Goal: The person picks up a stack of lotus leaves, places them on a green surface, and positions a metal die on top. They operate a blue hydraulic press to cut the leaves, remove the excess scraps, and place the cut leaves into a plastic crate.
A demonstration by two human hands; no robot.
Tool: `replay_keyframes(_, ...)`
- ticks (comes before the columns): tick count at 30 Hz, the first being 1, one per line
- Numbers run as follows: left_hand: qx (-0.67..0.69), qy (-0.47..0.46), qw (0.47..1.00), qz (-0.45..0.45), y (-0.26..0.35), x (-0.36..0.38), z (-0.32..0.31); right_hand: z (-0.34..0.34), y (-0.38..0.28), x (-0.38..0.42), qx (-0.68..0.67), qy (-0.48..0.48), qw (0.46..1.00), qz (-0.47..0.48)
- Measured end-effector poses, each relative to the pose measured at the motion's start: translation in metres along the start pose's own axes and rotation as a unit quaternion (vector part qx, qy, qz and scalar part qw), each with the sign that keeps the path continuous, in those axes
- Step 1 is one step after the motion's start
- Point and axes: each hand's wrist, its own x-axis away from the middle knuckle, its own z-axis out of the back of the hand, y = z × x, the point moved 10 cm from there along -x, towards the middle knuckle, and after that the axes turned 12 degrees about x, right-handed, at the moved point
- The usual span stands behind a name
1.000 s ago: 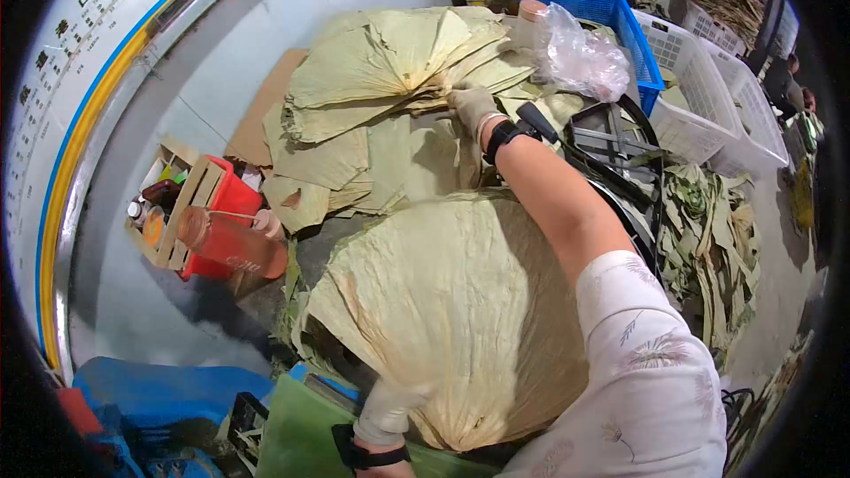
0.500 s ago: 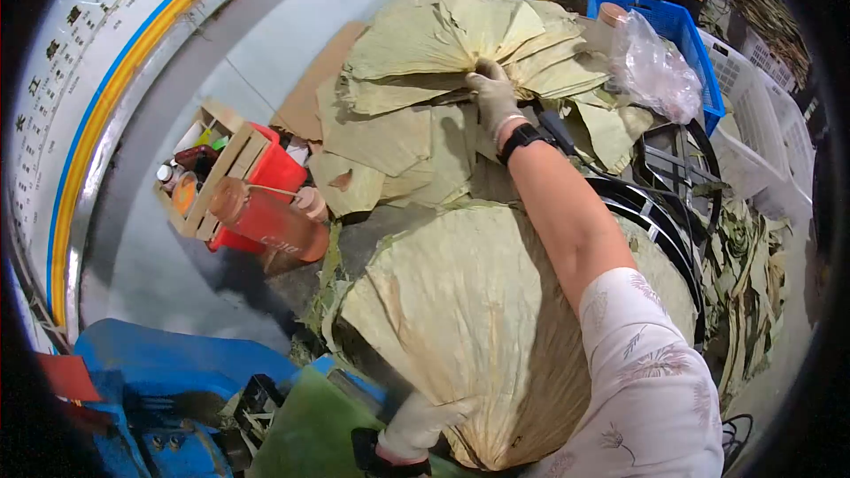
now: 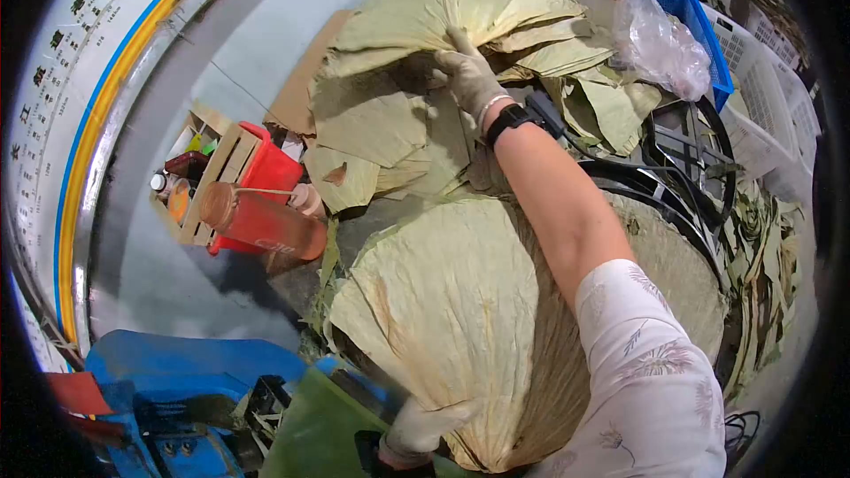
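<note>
Evidently, the right hand (image 3: 467, 80) gripped the upper leaf (image 3: 403, 22) at its gathered base, where folds offered firm purchase. The left hand (image 3: 423, 427) held the lower leaf (image 3: 447, 292) near its narrow end, apparently for steadiness, beside the green sheet (image 3: 310, 429).

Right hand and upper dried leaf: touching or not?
Touching. The head view shows the right hand at the near edge of the upper dried leaf, its thumb lying over the gathered folds with no gap.
</note>
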Motion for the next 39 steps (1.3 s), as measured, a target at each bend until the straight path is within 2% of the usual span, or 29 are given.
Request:
replay_keyframes(2,-0.153,-0.032,0.984,-0.084,0.015,0.003,-0.006,-0.011,-0.013,0.002,0.003,-0.018,0.999,0.048)
replay_keyframes(3,-0.154,-0.030,0.984,-0.082,0.015,0.003,-0.008,-0.011,-0.010,0.000,0.000,-0.017,0.999,0.046)
replay_keyframes(5,-0.023,0.062,0.998,-0.003,0.004,0.001,0.005,-0.013,-0.016,-0.003,0.018,-0.011,0.995,0.096)
replay_keyframes(8,-0.092,0.025,0.994,-0.058,0.013,0.000,0.000,-0.006,-0.020,0.004,0.042,0.002,0.994,0.098)
replay_keyframes(10,-0.057,0.033,0.997,-0.032,0.009,-0.002,0.000,0.002,-0.009,-0.005,0.034,0.029,0.992,0.119)
replay_keyframes(11,-0.027,0.041,0.999,-0.003,0.005,-0.002,0.002,0.006,0.000,-0.013,0.035,0.028,0.992,0.119)
replay_keyframes(12,-0.026,0.041,0.999,-0.004,0.003,-0.001,0.004,0.006,0.016,-0.023,0.042,-0.021,0.996,0.070)
replay_keyframes(13,-0.058,0.018,0.997,-0.042,0.006,0.001,0.004,0.005,0.034,-0.029,0.049,-0.069,0.996,0.022)
replay_keyframes(14,-0.090,-0.006,0.993,-0.079,0.013,0.001,-0.001,0.003,0.013,-0.015,0.285,-0.046,0.954,0.086)
replay_keyframes(15,-0.090,-0.010,0.993,-0.078,0.014,0.000,-0.004,-0.001,0.014,-0.013,0.510,-0.049,0.859,0.022)
replay_keyframes(16,-0.058,0.012,0.997,-0.057,0.014,-0.002,-0.003,-0.003,0.006,-0.001,0.650,-0.016,0.759,0.006)
replay_keyframes(17,-0.025,0.036,0.998,-0.038,0.013,-0.003,-0.001,-0.006,-0.006,0.016,0.771,0.016,0.637,-0.011)
replay_keyframes(19,0.019,0.043,0.999,-0.006,0.002,-0.001,0.005,0.004,0.001,0.019,0.847,0.064,0.527,0.000)
replay_keyframes(20,0.063,0.051,0.996,0.024,-0.006,0.000,0.009,0.010,0.008,0.017,0.866,0.054,0.497,-0.012)
replay_keyframes(21,0.064,0.051,0.996,0.021,-0.004,-0.001,0.007,0.014,0.004,0.019,0.878,0.096,0.469,0.005)
replay_keyframes(23,0.084,0.065,0.994,0.016,-0.001,0.000,0.005,0.023,0.012,0.020,0.887,0.115,0.447,-0.003)
replay_keyframes(25,0.092,0.073,0.993,0.025,-0.004,0.001,0.006,0.033,0.028,0.013,0.884,0.097,0.455,-0.033)
replay_keyframes(27,0.099,0.081,0.991,0.034,-0.005,0.000,0.006,0.026,0.023,0.017,0.881,0.141,0.450,0.031)
replay_keyframes(28,0.096,0.076,0.992,0.024,0.000,-0.001,0.004,0.029,0.030,0.014,0.881,0.087,0.465,-0.018)
replay_keyframes(30,0.094,0.074,0.993,0.012,0.009,-0.003,-0.003,0.018,0.021,0.017,0.873,0.086,0.480,-0.001)
replay_keyframes(31,0.095,0.102,0.990,0.034,0.008,-0.003,-0.004,0.013,0.016,0.019,0.865,0.087,0.495,0.014)
replay_keyframes(33,0.099,0.130,0.985,0.053,0.002,-0.001,0.003,0.002,0.000,0.016,0.875,0.073,0.477,0.039)
replay_keyframes(36,0.085,0.103,0.989,0.055,-0.005,-0.001,0.007,-0.012,-0.028,0.015,0.776,0.063,0.624,0.067)
replay_keyframes(39,0.081,0.089,0.992,0.026,0.006,-0.006,-0.003,-0.038,-0.049,0.016,0.688,-0.012,0.723,0.059)
